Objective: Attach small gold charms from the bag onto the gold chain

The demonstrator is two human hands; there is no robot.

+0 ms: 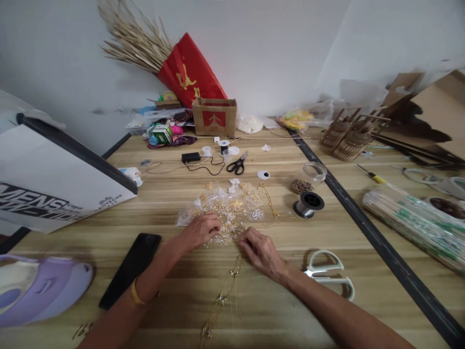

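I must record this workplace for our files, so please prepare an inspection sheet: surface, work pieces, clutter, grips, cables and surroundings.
Surface: wood-grain table, crossed by a dark strip at right.
Work pieces: small gold and clear pieces, spread loose and in clear bags; a gold chain lies nearer the camera.
Clutter: black phone-like slab, white-handled scissors, black-handled scissors, wire spool.
Grips: left grip, a bare hand, at these pieces; right grip, also bare, beside them; whether either holds anything is unclear.
Cables: thin black cable by a black box; ends hard to trace.
Surroundings: pale wall, red bag, cardboard at far right.
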